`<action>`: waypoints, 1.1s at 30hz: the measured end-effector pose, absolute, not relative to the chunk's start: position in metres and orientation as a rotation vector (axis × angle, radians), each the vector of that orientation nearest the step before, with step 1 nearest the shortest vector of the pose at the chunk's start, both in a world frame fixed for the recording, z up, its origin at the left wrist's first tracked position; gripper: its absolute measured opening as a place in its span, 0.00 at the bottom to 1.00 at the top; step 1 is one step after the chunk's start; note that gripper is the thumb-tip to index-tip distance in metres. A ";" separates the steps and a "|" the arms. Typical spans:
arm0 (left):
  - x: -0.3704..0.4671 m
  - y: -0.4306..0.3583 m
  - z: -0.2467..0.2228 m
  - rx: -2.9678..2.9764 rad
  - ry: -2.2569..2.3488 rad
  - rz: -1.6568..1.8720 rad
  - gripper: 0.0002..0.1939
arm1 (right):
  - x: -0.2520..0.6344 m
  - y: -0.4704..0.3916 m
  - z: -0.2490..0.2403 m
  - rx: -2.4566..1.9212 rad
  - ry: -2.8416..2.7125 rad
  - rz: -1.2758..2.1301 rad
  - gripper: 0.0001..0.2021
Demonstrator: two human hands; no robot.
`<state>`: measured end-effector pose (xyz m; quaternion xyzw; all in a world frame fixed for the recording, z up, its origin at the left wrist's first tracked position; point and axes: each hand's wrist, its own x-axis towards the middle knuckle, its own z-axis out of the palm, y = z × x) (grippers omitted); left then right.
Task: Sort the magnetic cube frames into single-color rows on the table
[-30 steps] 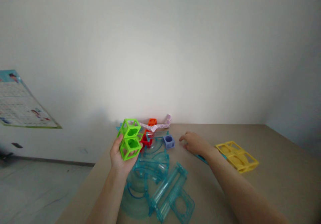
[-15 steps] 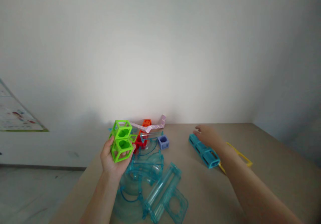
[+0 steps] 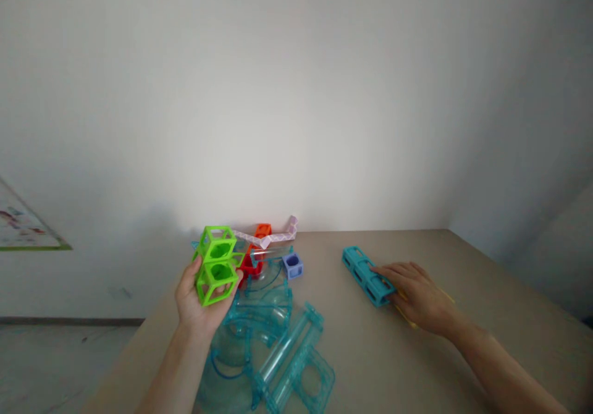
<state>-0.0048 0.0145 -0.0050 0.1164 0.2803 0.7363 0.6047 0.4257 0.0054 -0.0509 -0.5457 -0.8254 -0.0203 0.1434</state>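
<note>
Wall (image 3: 324,105): pale, brightest mid-view, dimmer right
Poster (image 3: 23,228): far left, green-edged
Floor (image 3: 65,364): grey, lower left
Bench (image 3: 356,358): brownish

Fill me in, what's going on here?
The person's left hand holds the green cube frames. The right hand is over a mostly hidden yellow frame, its fingers at the teal block strip; whether it holds either is unclear. Clear teal parts and a purple block lie between the arms.

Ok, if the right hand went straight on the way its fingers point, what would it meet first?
The teal row of frames: the right hand points left at it, its fingers overlapping the row's right edge, though actual contact is unclear.
</note>
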 end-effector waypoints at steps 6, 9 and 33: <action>-0.007 0.013 -0.005 0.288 0.643 1.697 0.08 | 0.419 0.009 -0.044 -1.750 -2.232 -0.110 0.16; -0.007 0.013 -0.005 0.272 0.655 1.699 0.07 | 0.419 0.009 -0.043 -1.779 -2.263 -0.092 0.12; -0.020 0.015 -0.006 0.432 0.312 1.770 0.12 | 0.393 0.014 -0.057 -1.298 -2.204 -0.378 0.12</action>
